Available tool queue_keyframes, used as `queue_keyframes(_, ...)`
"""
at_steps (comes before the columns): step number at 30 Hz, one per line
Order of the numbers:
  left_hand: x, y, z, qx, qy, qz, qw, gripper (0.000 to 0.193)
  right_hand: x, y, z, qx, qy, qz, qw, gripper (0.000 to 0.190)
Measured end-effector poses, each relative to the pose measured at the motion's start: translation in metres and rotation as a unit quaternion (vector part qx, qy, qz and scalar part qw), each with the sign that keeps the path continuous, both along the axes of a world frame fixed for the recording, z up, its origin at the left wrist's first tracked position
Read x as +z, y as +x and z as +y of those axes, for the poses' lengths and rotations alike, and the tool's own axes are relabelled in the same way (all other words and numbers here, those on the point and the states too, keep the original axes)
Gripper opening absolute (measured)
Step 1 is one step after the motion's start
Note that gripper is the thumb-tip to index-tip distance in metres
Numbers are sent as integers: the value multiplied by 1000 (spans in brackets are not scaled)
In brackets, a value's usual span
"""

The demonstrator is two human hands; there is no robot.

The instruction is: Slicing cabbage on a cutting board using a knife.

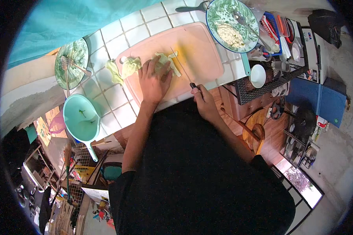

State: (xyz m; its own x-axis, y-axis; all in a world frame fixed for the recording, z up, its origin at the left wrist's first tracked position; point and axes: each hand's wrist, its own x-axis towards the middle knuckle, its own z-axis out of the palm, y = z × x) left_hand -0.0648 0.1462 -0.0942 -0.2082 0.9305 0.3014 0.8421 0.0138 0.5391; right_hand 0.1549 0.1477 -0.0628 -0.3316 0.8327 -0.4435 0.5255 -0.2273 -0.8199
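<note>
A pink plastic cutting board (204,55) lies on the white-tiled counter. My left hand (154,80) rests over pale green leaves (164,60) on the board, its fingers pressing on them. My right hand (204,101) grips the black handle of a kitchen knife (181,64), whose thin blade points up and away, just right of those leaves. Another leaf piece (131,67) lies left of my left hand, by the board's hole, and one more leaf (114,72) hangs past the board's left edge. A yellow stain marks the board beside the blade.
Beyond the board's right corner stands a green-patterned enamel plate (220,17) with pale chopped food and a spoon. At left are a similar plate (82,53) with forks and a turquoise plastic dipper (89,129). A white bowl (258,76) stands on the black rack (270,83) at right.
</note>
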Motion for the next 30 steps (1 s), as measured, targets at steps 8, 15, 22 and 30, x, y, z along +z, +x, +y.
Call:
queue_keyframes(8, 7, -6, 6, -41, -29, 0, 999, 47, 2, 4, -5, -42, 10, -8, 999, 32)
queue_keyframes(15, 15, -8, 14, -67, -82, 8, 994, 57, -3, 9, -7, -24, -6, -22, 999, 36)
queue_keyframes(22, 6, -3, 8, -32, -46, -9, 998, 60, 1, 9, -7, -18, 3, -21, 1000, 34)
queue_keyframes(30, 0, -1, 6, -18, -18, 13, 1000, 42, 15, 4, -5, 8, -40, -46, 998, 37)
